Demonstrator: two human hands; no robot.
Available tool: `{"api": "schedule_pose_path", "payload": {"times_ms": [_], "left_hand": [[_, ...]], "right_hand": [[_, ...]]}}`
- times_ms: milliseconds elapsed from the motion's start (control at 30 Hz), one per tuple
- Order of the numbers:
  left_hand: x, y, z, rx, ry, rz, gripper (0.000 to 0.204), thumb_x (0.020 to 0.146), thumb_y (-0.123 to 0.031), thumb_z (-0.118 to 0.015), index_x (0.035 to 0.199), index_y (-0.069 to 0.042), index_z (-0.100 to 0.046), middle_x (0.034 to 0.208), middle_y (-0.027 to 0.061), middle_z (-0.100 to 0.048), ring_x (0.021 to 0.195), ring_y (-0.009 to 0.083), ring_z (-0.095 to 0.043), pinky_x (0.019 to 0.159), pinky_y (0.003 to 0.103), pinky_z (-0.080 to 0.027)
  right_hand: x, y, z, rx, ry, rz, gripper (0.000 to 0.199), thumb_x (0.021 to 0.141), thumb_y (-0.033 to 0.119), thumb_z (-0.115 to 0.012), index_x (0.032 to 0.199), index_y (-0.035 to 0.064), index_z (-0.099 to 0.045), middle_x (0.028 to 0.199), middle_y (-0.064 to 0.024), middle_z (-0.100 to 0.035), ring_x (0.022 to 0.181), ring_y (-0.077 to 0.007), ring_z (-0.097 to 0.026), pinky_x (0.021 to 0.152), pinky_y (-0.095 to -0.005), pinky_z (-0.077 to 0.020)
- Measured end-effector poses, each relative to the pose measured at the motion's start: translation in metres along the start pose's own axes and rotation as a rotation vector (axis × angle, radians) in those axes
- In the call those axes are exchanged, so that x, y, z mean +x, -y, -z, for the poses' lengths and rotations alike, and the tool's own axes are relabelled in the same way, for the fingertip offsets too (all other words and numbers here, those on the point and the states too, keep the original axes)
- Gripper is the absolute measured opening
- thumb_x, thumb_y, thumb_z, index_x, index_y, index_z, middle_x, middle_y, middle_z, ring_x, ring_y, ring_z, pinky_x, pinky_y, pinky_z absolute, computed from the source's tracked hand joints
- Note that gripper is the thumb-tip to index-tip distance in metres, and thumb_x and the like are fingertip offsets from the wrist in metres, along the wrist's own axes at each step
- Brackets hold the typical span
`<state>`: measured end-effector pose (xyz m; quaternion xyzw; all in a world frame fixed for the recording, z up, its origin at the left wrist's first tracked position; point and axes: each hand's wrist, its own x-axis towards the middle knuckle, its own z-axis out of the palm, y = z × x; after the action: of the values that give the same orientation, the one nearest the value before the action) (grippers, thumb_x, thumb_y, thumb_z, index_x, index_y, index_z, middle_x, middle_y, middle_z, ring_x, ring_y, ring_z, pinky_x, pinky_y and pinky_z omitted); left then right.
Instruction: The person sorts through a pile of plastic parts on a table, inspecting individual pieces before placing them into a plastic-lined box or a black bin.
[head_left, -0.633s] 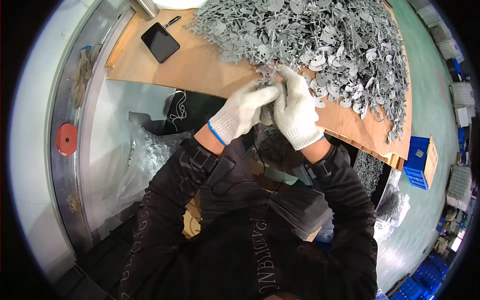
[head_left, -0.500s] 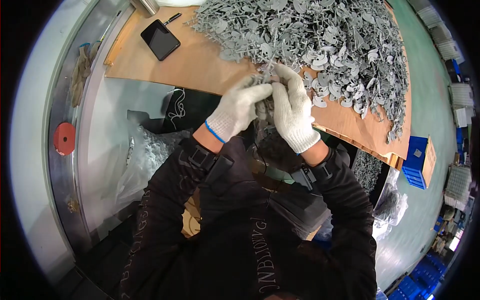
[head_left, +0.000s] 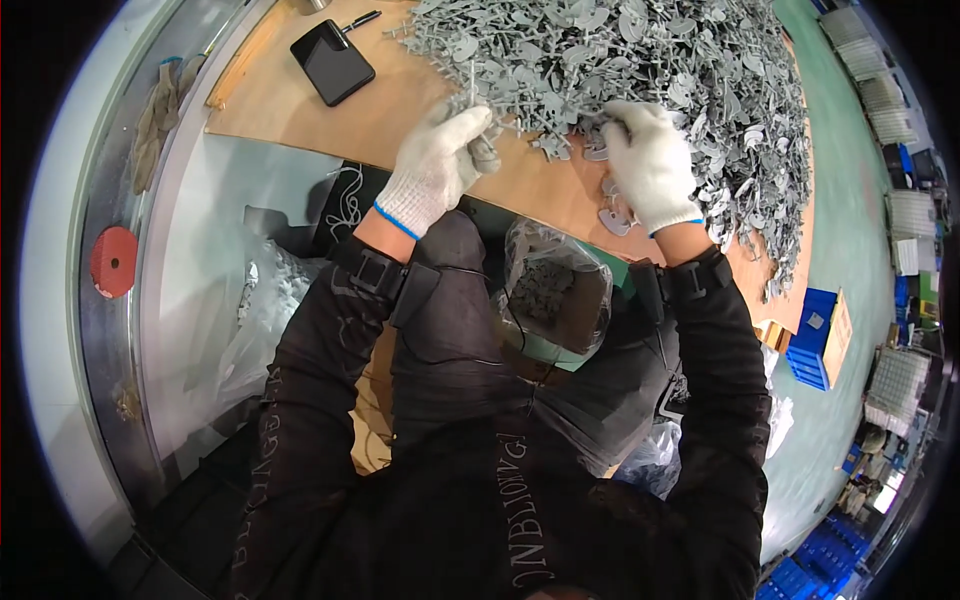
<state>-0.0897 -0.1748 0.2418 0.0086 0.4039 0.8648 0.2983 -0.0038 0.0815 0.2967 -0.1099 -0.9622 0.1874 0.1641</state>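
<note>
A heap of small grey moulded pieces (head_left: pixel 690 130), flat curved plates and thin branched sprues, covers the far and right part of the brown tabletop (head_left: pixel 385 125). My left hand (head_left: pixel 435 160), in a white knitted glove, is closed round a grey branched sprue (head_left: pixel 473 88) at the heap's left edge; part of the sprue sticks up past the fingers. Also gloved, my right hand (head_left: pixel 652 165) has its fingers curled down at the heap's near edge. Its fingertips touch the grey pieces, and what they pinch is hidden. Several loose curved plates (head_left: pixel 614 220) lie beside it.
Below the table edge, between my knees, stands an open box lined with clear plastic (head_left: pixel 590 320), with grey pieces inside. A black phone (head_left: pixel 333 62) and a pen (head_left: pixel 362 20) lie at the upper left. A blue crate (head_left: pixel 815 340) stands on the floor at right.
My hands were together over the table's near edge and have moved apart, left hand to the left, right hand to the right onto the heap's edge. The lined box is now uncovered.
</note>
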Motion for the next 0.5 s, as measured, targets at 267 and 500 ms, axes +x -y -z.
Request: {"api": "schedule_pose_path", "payload": {"times_ms": [267,500], "left_hand": [[-0.001,-0.002,0.007,-0.066,0.054,-0.018,0.011,0.105,-0.011,-0.068,0.113,-0.005,-0.065,0.099,0.0069,-0.070,0.076,0.0158,-0.066,0.070,0.035,-0.057],[-0.003,-0.002,0.001,-0.108,0.058,-0.010,0.010,0.105,-0.013,-0.068,0.112,-0.005,-0.067,0.096,0.0049,-0.070,0.075,0.0161,-0.067,0.071,0.035,-0.057]], "right_hand": [[-0.007,0.024,-0.003,0.257,0.064,0.094,0.025,0.098,0.023,-0.071,0.117,0.0067,-0.076,0.112,-0.0190,-0.075,0.095,-0.0403,-0.074,0.085,-0.0482,-0.0599],[0.006,0.024,-0.035,-0.098,0.153,0.135,0.021,0.097,0.026,-0.069,0.109,0.0084,-0.070,0.105,-0.0193,-0.076,0.092,-0.0435,-0.074,0.082,-0.0523,-0.0590]]}}
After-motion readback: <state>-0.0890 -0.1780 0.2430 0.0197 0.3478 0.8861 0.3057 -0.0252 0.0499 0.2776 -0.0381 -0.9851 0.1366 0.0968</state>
